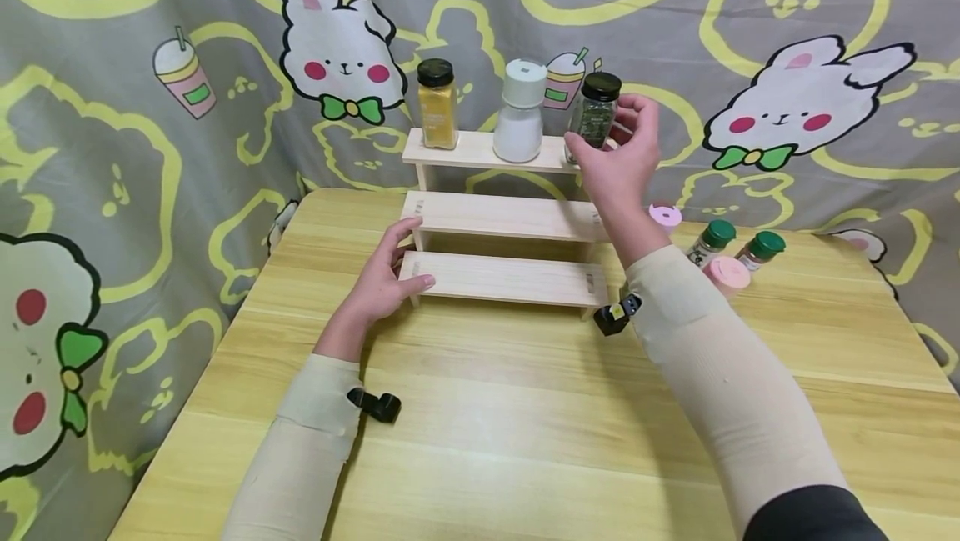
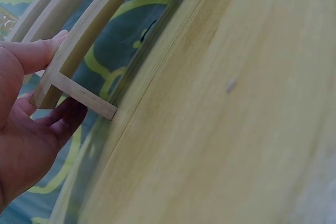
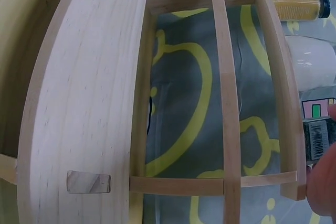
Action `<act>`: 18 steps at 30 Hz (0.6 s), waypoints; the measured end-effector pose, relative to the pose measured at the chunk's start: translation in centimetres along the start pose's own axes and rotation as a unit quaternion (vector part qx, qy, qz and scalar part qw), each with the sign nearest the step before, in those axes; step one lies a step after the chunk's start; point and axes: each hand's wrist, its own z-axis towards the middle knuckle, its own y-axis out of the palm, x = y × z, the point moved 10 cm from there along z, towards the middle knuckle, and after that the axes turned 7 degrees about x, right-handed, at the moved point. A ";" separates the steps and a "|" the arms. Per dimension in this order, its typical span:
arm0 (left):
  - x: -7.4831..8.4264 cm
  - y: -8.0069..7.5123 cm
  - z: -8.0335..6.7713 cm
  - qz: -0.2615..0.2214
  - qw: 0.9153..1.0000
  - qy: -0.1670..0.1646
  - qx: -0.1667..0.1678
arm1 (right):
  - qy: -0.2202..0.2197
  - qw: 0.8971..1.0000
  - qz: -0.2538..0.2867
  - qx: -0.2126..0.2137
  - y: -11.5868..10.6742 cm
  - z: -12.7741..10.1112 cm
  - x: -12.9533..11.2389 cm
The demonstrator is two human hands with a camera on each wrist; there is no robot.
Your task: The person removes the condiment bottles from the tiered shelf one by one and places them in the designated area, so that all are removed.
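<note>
A three-step wooden rack (image 1: 504, 215) stands at the back of the yellow wooden table (image 1: 525, 408). On its top step are a yellow spice jar (image 1: 437, 104) with a black lid and a white grinder (image 1: 521, 111). My right hand (image 1: 619, 159) grips a dark green herb jar (image 1: 594, 111) with a black lid at the right end of the top step. My left hand (image 1: 384, 271) holds the left end of the lowest step, thumb on top (image 2: 39, 51). In the right wrist view the rack (image 3: 84, 108) fills the frame, with the herb jar's label (image 3: 318, 139) at the right edge.
Two green-capped spice jars (image 1: 711, 242) (image 1: 761, 250) and two pink-lidded containers (image 1: 727, 274) (image 1: 664, 216) stand on the table right of the rack. A grey cartoon-rabbit curtain (image 1: 150, 107) hangs behind and at the left. The table's front half holds only my forearms.
</note>
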 end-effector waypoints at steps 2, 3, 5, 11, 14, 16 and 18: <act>-0.2 0.0 0.0 0.003 1.000 -0.001 0.003 | -0.003 1.000 -0.001 0.000 -0.1 0.0 0.1; -0.2 0.0 0.0 0.004 1.000 -0.001 0.003 | -0.004 1.000 -0.001 0.000 -0.1 0.0 0.2; -0.2 0.0 0.0 0.006 1.000 0.000 0.005 | -0.008 1.000 -0.003 0.001 -0.1 0.0 0.1; 0.0 0.0 0.0 0.009 1.000 0.003 0.003 | -0.007 1.000 -0.013 -0.004 0.0 0.0 0.0; -0.1 -0.1 0.0 0.012 1.000 0.003 0.004 | 0.001 1.000 -0.013 -0.012 0.1 0.0 0.1; -0.1 -0.1 0.0 0.013 1.000 0.002 0.004 | 0.008 1.000 -0.011 -0.017 0.2 0.1 0.3; -0.2 -0.1 0.0 0.015 1.000 0.001 0.004 | 0.011 1.000 -0.010 -0.021 0.3 0.2 0.3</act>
